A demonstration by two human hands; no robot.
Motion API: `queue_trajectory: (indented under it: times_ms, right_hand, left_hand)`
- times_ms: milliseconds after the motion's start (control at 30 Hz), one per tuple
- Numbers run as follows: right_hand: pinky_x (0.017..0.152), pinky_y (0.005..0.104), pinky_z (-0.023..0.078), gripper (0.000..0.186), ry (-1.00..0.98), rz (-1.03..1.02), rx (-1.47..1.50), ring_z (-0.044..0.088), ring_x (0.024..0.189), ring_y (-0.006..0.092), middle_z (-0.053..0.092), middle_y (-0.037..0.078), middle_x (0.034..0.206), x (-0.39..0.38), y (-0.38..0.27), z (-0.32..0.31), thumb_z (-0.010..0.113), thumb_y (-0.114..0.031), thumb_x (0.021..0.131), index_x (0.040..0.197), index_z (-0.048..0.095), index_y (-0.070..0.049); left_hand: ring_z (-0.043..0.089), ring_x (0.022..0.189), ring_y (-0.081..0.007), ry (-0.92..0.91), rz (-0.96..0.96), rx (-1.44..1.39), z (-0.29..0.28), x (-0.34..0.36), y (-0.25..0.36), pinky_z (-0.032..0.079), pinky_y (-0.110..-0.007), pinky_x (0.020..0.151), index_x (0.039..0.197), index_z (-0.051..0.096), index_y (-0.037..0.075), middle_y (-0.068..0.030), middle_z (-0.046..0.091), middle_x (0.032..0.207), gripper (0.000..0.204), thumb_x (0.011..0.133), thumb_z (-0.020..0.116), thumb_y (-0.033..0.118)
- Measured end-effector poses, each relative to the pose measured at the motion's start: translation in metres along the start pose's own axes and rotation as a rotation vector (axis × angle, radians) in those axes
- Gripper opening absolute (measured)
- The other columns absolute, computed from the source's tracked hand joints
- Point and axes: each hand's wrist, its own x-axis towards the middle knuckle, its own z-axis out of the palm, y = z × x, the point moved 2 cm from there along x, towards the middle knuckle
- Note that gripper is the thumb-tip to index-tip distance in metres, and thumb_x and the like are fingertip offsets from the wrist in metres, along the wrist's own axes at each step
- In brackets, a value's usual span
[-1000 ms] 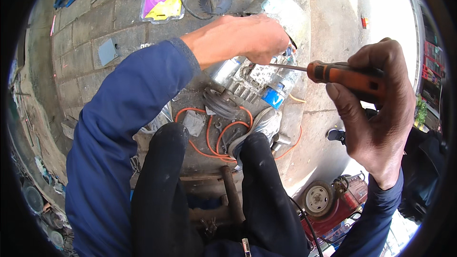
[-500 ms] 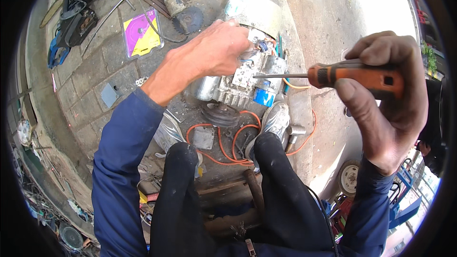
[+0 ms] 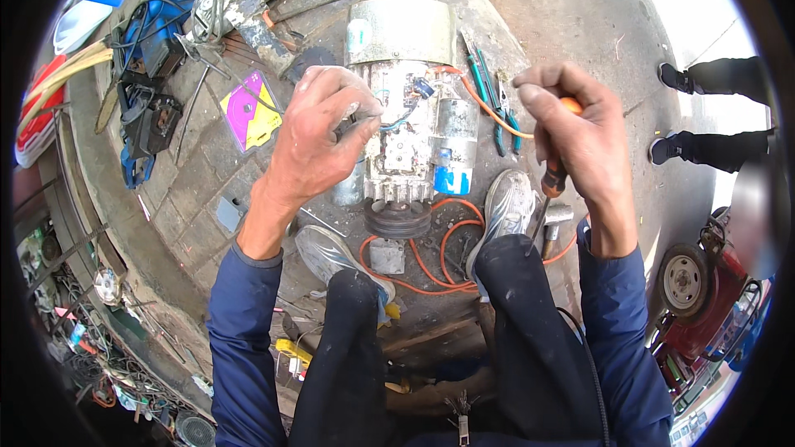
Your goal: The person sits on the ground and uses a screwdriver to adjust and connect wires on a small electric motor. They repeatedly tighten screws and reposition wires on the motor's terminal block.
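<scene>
An electric motor point(image 3: 400, 167) with a rounded grey cover point(image 3: 401, 31) and a dark pulley point(image 3: 397, 219) sits on the ground between my feet. My left hand point(image 3: 319, 136) is at its left side, fingers curled in a pinch. A blue wire point(image 3: 402, 122) on the motor runs up to those fingertips; whether they grip it is unclear. On the right, my right hand point(image 3: 584, 136) keeps an orange and black screwdriver point(image 3: 554, 180) in its curled fingers, shaft pointing down toward my knee. Its thumb and forefinger meet above the orange cable point(image 3: 476, 91).
Teal-handled pliers point(image 3: 497, 120) lie right of the motor. A hammer point(image 3: 555, 222) rests by my right shoe, near coiled orange cable point(image 3: 414, 258). Power tools point(image 3: 149, 120) and a purple-yellow package point(image 3: 251, 113) are at left. Another person's legs point(image 3: 729, 83) stand at far right.
My right hand has moved left, closer to the motor, and the screwdriver has turned from pointing at the motor to pointing down. My left hand has drawn left and down off the motor.
</scene>
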Motion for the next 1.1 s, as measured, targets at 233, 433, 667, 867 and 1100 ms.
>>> queue_trajectory:
  times_ms: [233, 433, 667, 867, 1100]
  right_hand:
    - [0.087, 0.0501, 0.058, 0.029, -0.164, -0.502, -0.650, 0.073, 0.099, 0.0444, 0.073, 0.027, 0.101, 0.059, 0.029, 0.054, 0.078, -0.013, 0.091, 0.118, 0.078, -0.003]
    - [0.089, 0.0527, 0.059, 0.032, -0.196, -0.605, -0.739, 0.073, 0.100, 0.0454, 0.069, 0.026, 0.106, 0.073, 0.028, 0.071, 0.082, -0.017, 0.088, 0.117, 0.077, -0.003]
    - [0.083, 0.0555, 0.060, 0.033, -0.242, -0.663, -0.781, 0.073, 0.096, 0.0463, 0.068, 0.025, 0.104, 0.077, 0.029, 0.073, 0.081, -0.019, 0.087, 0.114, 0.073, -0.002]
    - [0.086, 0.0548, 0.058, 0.033, -0.191, -0.597, -0.661, 0.072, 0.098, 0.0455, 0.070, 0.023, 0.101, 0.081, 0.040, 0.067, 0.077, -0.018, 0.086, 0.112, 0.070, 0.001]
    - [0.086, 0.0532, 0.056, 0.031, -0.186, -0.520, -0.486, 0.072, 0.097, 0.0445, 0.072, 0.024, 0.100, 0.081, 0.040, 0.058, 0.074, -0.016, 0.085, 0.110, 0.073, 0.001]
  left_hand:
    - [0.069, 0.109, -0.0257, 0.152, -0.119, -0.043, -0.001, -0.011, 0.007, 0.054, -0.037, 0.097, 0.105, 0.077, 0.003, -0.0109, 0.072, 0.112, 0.016, 0.091, 0.083, 0.003]
    - [0.070, 0.104, -0.0255, 0.201, -0.121, -0.040, -0.002, -0.013, 0.008, 0.054, -0.037, 0.094, 0.106, 0.076, 0.002, -0.0114, 0.073, 0.111, 0.014, 0.093, 0.082, 0.002]
    - [0.067, 0.102, -0.0336, 0.197, -0.181, -0.011, -0.002, -0.005, 0.009, 0.053, -0.043, 0.091, 0.104, 0.076, 0.004, -0.0129, 0.073, 0.106, 0.015, 0.090, 0.080, 0.002]
    - [0.067, 0.101, -0.0387, 0.109, -0.190, 0.085, -0.004, 0.018, 0.007, 0.052, -0.046, 0.091, 0.106, 0.075, 0.002, -0.0164, 0.074, 0.107, 0.012, 0.096, 0.076, 0.008]
    - [0.073, 0.110, -0.0343, -0.079, -0.293, 0.016, -0.005, 0.023, 0.014, 0.055, -0.042, 0.098, 0.123, 0.074, 0.002, -0.0170, 0.077, 0.114, 0.026, 0.101, 0.076, 0.016]
